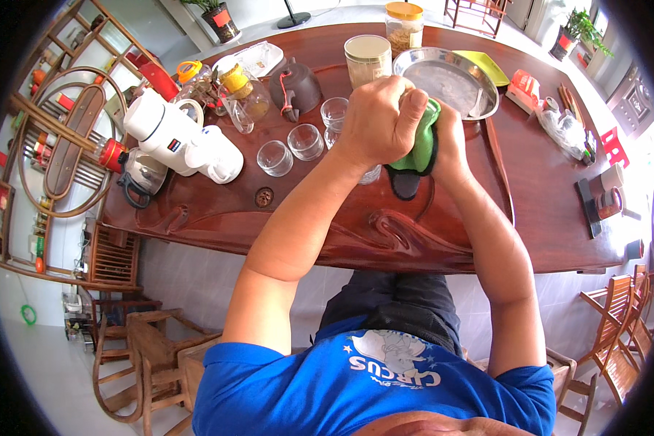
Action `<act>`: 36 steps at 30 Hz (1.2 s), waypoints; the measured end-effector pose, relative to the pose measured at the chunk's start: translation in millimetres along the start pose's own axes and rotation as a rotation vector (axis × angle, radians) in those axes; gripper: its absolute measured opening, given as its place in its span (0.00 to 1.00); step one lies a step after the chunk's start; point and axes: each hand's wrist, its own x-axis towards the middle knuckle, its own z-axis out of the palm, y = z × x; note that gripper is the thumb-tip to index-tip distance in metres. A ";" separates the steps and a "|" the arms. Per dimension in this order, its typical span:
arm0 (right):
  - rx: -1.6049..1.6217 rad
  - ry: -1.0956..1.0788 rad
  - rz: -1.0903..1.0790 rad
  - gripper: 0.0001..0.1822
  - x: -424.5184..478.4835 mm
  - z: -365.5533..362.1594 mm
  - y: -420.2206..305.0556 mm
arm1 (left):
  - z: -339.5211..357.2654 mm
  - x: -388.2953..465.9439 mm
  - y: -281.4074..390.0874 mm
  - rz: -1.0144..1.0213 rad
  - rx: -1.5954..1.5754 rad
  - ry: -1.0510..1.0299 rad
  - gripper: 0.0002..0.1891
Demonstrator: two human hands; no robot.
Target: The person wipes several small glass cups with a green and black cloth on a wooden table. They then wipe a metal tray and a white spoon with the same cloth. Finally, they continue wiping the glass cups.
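Above the middle of the tea table, both my hands are close together around a green cloth with black trim (423, 143). My left hand (384, 120) is clenched at its upper end, thumb uppermost. My right hand (450, 139) grips the far side of the cloth and is partly hidden behind it. A dark flap of the cloth hangs below the hands. Under and beside my left forearm stand several clear glass cups (305, 143), some partly covered by the arm. Just beyond the hands lies a round stainless steel tray (447, 82) with a white spoon (476, 102) in it.
The dark wooden table (545, 218) has a carved, raised front edge. Leftward stand a dark teapot (295, 87), glass pitchers (245, 95), a white appliance (182, 141) and a metal kettle (141, 174). Lidded jars (368, 60) stand behind; a plastic bag (561, 131) lies right.
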 end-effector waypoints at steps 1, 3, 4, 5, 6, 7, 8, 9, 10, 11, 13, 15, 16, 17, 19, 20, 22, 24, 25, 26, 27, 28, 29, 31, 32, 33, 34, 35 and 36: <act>0.260 -0.068 0.134 0.12 -4.9 2.4 -8.2 | 1.6 -1.2 -0.6 0.049 0.020 0.035 0.27; 0.776 -0.200 0.391 0.14 -10.5 2.5 -21.5 | 5.1 0.6 -0.3 0.155 0.057 0.108 0.22; 0.765 -0.250 0.320 0.14 -8.7 0.7 -10.6 | 4.2 0.5 3.2 0.159 0.041 0.087 0.21; 0.753 -0.299 0.245 0.15 -5.7 -2.0 -0.6 | 6.3 3.0 5.9 0.158 0.014 0.096 0.21; 0.693 -0.283 0.266 0.14 -7.1 -5.7 -12.9 | 4.9 2.1 7.5 0.147 0.001 0.103 0.21; 0.633 -0.266 0.287 0.14 -7.8 -7.4 -19.0 | 4.1 1.7 8.3 0.137 -0.014 0.110 0.21; 0.785 -0.248 0.321 0.12 -2.5 -11.3 -18.2 | 6.7 2.0 8.5 0.126 -0.005 0.132 0.21; 0.936 -0.223 0.355 0.10 2.5 -16.7 -16.9 | 6.4 2.7 8.2 0.106 -0.026 0.093 0.22; 0.457 -0.107 0.165 0.09 6.9 -22.5 -18.1 | 4.7 4.5 6.8 0.086 -0.046 0.053 0.22; -0.023 0.008 -0.024 0.07 8.8 -26.4 -17.2 | 2.7 5.5 4.7 0.066 -0.067 0.013 0.23; -0.662 0.201 -0.712 0.08 9.6 -28.7 -18.5 | -0.1 6.2 1.3 -0.054 -0.143 -0.080 0.30; -0.793 0.213 -0.881 0.11 7.2 -26.8 -28.1 | -4.3 2.5 5.4 -0.308 -0.211 -0.199 0.34; -0.841 0.199 -0.972 0.14 4.7 -25.9 -33.3 | -7.6 4.1 11.2 -0.412 -0.223 -0.261 0.38; -0.896 0.230 -1.008 0.15 0.0 -23.3 -34.9 | -5.6 4.3 11.1 -0.431 -0.278 -0.244 0.37; -0.890 0.269 -1.036 0.15 -2.3 -22.9 -36.6 | -2.9 3.9 10.6 -0.470 -0.376 -0.202 0.37; -0.854 0.262 -1.020 0.14 -1.5 -21.8 -36.5 | -2.9 4.5 12.5 -0.443 -0.366 -0.180 0.37; -0.803 0.250 -0.978 0.12 -0.2 -24.0 -36.1 | -5.4 7.8 21.3 -0.379 -0.266 -0.212 0.37; -0.706 0.230 -0.708 0.10 -0.4 -20.4 -22.7 | -5.8 7.7 21.6 -0.283 -0.197 -0.208 0.35; -0.652 0.217 -0.577 0.08 0.0 -17.3 -18.8 | -4.5 7.6 18.9 -0.224 -0.153 -0.161 0.34; -0.552 0.133 -0.326 0.04 -1.0 -17.1 -17.2 | -3.0 7.9 15.9 -0.164 -0.110 -0.115 0.33; -0.290 0.090 -0.205 0.06 1.1 -15.5 -14.4 | -0.2 7.4 12.7 -0.105 -0.072 -0.070 0.32; -0.030 0.047 -0.084 0.07 5.1 -13.4 -8.9 | 1.6 5.8 9.1 -0.092 -0.067 -0.053 0.29; 0.230 0.004 0.038 0.09 6.9 -12.1 -4.6 | 2.5 3.8 7.9 -0.061 -0.037 -0.044 0.27; 0.337 -0.155 0.046 0.13 5.0 -12.9 -0.9 | 3.7 1.3 6.6 0.003 0.023 -0.021 0.24; 0.450 -0.212 0.111 0.12 5.8 -12.9 1.9 | 4.5 0.5 6.2 0.035 0.053 -0.010 0.24; 0.566 -0.270 0.175 0.12 6.2 -12.1 3.8 | 4.4 0.1 5.3 0.044 0.045 -0.011 0.24; 0.805 -0.339 0.231 0.11 5.9 -12.0 4.3 | 4.4 0.3 4.0 0.054 0.036 -0.013 0.24; 0.873 -0.362 0.292 0.12 3.7 -13.7 3.1 | 4.1 0.6 3.3 0.063 0.028 -0.014 0.24; 0.940 -0.381 0.353 0.13 -1.0 -16.5 -3.1 | 4.1 1.1 3.0 0.054 -0.015 0.004 0.24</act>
